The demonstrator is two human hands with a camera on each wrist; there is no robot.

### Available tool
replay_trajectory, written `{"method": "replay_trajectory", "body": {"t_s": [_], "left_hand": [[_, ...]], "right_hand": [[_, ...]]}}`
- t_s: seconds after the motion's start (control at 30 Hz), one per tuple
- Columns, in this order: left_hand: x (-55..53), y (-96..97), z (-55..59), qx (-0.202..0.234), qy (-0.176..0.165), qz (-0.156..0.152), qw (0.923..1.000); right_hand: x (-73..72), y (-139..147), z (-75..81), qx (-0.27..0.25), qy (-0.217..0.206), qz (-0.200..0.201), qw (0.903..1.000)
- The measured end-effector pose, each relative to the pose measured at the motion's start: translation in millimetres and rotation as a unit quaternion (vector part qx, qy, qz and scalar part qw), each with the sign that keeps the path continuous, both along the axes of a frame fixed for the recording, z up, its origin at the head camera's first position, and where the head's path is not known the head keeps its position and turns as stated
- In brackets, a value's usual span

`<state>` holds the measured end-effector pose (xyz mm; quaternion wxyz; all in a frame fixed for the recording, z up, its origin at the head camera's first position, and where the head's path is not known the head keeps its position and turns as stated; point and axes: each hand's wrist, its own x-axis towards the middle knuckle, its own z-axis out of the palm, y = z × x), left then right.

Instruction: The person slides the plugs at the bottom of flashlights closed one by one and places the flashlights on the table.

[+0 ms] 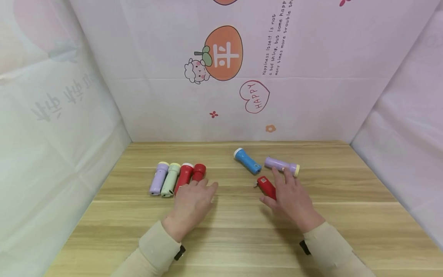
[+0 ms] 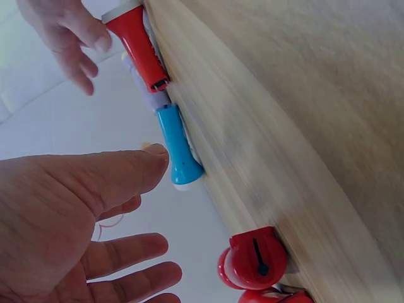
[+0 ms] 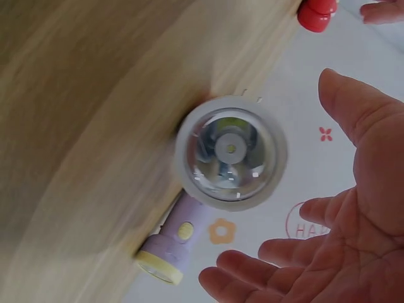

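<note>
My left hand (image 1: 194,206) is spread beside a row of flashlights, its fingers extended and gripping nothing. Nearest to it lie an all-red flashlight (image 1: 199,171) and a red one with a white rim (image 1: 184,175); the hand partly hides both in the head view. My right hand (image 1: 294,200) reaches over another red flashlight (image 1: 266,186), fingers apart and not curled around it. That flashlight's clear lens (image 3: 231,151) faces the right wrist camera. Beyond the right fingertips lies a purple flashlight (image 1: 277,164) with a yellow rim.
A blue flashlight (image 1: 247,161) lies toward the back, left of the purple one. The row's left end has a purple flashlight (image 1: 159,179) and a pale green one (image 1: 171,181). Printed white cloth (image 1: 166,107) walls the wooden table (image 1: 228,238) at the back and sides.
</note>
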<state>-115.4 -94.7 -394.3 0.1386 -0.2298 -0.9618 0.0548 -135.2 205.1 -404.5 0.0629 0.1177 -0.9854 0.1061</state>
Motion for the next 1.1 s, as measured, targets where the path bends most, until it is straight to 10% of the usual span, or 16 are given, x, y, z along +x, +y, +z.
{"method": "replay_trajectory", "body": {"t_s": [1.1], "left_hand": [[9.3, 3.5, -4.6, 0.023, -0.02, -0.025, 0.9992]], "right_hand": [[-20.4, -5, -14.7, 0.037, -0.081, -0.037, 0.9953]]}}
